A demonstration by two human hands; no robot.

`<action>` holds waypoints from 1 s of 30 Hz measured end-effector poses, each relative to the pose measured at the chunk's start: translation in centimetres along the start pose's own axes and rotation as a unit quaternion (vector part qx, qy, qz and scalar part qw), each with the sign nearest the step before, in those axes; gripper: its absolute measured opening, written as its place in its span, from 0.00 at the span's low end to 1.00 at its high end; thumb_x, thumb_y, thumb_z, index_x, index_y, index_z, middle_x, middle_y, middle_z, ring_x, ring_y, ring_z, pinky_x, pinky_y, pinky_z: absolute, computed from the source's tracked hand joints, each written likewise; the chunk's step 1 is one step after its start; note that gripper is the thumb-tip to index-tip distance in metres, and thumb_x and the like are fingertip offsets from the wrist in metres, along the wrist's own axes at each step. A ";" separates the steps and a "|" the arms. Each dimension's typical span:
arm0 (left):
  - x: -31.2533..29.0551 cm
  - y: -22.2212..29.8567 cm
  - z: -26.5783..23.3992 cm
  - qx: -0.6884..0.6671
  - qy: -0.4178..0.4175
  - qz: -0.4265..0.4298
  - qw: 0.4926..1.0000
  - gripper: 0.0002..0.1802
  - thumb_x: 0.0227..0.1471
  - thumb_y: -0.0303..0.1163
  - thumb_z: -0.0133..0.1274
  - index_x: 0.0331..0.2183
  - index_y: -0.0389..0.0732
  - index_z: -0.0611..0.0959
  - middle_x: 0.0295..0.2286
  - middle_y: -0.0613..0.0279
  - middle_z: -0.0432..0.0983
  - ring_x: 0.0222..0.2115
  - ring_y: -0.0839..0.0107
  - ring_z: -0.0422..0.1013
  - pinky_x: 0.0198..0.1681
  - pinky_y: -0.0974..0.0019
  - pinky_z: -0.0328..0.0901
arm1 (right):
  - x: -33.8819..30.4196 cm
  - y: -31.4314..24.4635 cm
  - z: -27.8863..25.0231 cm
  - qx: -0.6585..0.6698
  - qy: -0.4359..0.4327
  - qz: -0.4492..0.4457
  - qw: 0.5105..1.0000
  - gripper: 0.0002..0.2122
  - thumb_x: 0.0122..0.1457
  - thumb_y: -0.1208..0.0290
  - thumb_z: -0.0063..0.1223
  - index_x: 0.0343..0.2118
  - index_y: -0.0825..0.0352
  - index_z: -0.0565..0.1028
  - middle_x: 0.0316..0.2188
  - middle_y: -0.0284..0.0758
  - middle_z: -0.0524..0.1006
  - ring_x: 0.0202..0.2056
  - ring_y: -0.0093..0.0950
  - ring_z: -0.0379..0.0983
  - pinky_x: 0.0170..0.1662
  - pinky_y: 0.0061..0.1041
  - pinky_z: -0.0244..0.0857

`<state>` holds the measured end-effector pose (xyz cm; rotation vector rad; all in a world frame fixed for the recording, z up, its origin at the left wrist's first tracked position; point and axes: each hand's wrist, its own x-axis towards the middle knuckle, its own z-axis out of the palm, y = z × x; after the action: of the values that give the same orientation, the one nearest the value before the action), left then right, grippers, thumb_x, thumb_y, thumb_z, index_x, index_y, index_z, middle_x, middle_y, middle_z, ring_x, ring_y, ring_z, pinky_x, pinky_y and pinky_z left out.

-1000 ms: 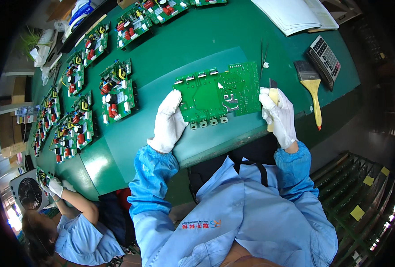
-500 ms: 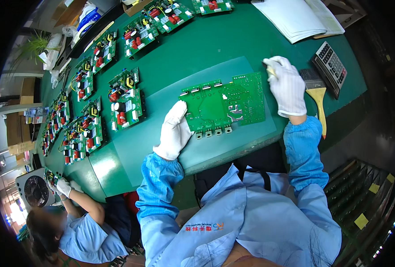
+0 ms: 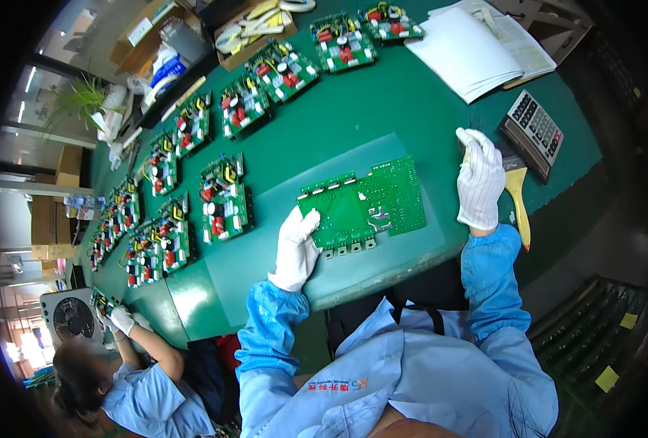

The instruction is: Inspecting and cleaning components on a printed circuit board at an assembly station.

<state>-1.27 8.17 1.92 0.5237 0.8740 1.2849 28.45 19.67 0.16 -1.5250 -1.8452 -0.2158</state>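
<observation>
A green circuit board (image 3: 342,215) lies underside up over a translucent sheet (image 3: 258,285), with metal-tabbed parts along its near and far edges. My left hand (image 3: 295,248), white-gloved, grips its left edge, thumb on top. To the right of the board, my white-gloved right hand (image 3: 480,179) hovers closed. A little yellowish stuff shows between its fingers, but what it holds is mostly hidden. Just beside that hand lies a flat paintbrush (image 3: 518,204) with a yellow handle, its bristles partly covered by the glove.
Several populated circuit boards (image 3: 224,197) stand in rows at left and along the back. A calculator (image 3: 534,133) and open papers (image 3: 466,55) lie at far right. A box of gloves (image 3: 254,33) sits at the back. At lower left, a co-worker (image 3: 148,379) handles a board near a fan (image 3: 72,315).
The view has shifted, so the bench appears lower. My right hand has moved away from the board toward the paintbrush. The left hand keeps its grip on the board.
</observation>
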 end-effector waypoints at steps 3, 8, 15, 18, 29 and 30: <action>1.2 0.5 2.0 0.001 0.017 0.054 0.998 0.25 0.58 0.29 0.48 0.55 0.33 0.66 0.50 0.57 0.69 0.48 0.68 0.68 0.53 0.62 0.64 | 0.0 0.8 0.4 0.042 0.057 -0.004 0.997 0.24 0.46 0.83 0.45 0.48 0.56 0.74 0.42 0.33 0.74 0.39 0.36 0.71 0.44 0.30 0.67; 5.2 1.6 5.4 0.136 0.030 0.218 0.966 0.23 0.57 0.25 0.49 0.54 0.32 0.70 0.49 0.59 0.71 0.47 0.73 0.68 0.54 0.69 0.60 | -0.3 1.9 0.6 0.125 0.043 0.024 0.991 0.26 0.48 0.83 0.44 0.52 0.57 0.73 0.37 0.37 0.76 0.38 0.37 0.73 0.42 0.32 0.68; 3.2 1.4 7.3 0.361 0.036 0.303 0.881 0.23 0.56 0.16 0.44 0.54 0.36 0.71 0.49 0.55 0.71 0.49 0.71 0.68 0.52 0.69 0.62 | -0.1 0.5 -0.3 0.135 0.016 0.040 0.990 0.26 0.47 0.87 0.44 0.50 0.58 0.75 0.31 0.38 0.75 0.33 0.38 0.74 0.37 0.32 0.68; -1.4 1.9 5.7 0.311 0.063 0.256 0.913 0.22 0.56 0.16 0.44 0.54 0.34 0.71 0.48 0.55 0.71 0.47 0.71 0.69 0.52 0.69 0.62 | -0.3 0.6 -0.1 0.146 0.012 0.042 0.988 0.22 0.51 0.86 0.44 0.49 0.60 0.75 0.32 0.39 0.76 0.33 0.35 0.74 0.38 0.30 0.69; -20.2 3.4 -3.5 0.714 0.236 0.436 0.494 0.30 0.33 0.12 0.48 0.44 0.37 0.78 0.41 0.47 0.77 0.42 0.45 0.75 0.48 0.50 0.69 | -0.9 -3.1 -0.3 0.230 -0.048 0.019 0.972 0.15 0.63 0.78 0.46 0.52 0.64 0.73 0.34 0.33 0.78 0.31 0.22 0.73 0.33 0.21 0.67; -21.2 3.4 -5.0 0.750 0.239 0.410 0.462 0.30 0.34 0.13 0.50 0.45 0.34 0.77 0.42 0.47 0.76 0.42 0.44 0.74 0.47 0.50 0.70 | -1.1 -4.6 -0.8 0.260 -0.090 0.041 0.960 0.15 0.62 0.79 0.46 0.52 0.64 0.74 0.34 0.32 0.78 0.30 0.20 0.73 0.32 0.19 0.67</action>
<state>-8.13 -12.13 7.23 2.3008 2.4243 1.1029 24.60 17.05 1.44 -1.2711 -1.7823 0.4321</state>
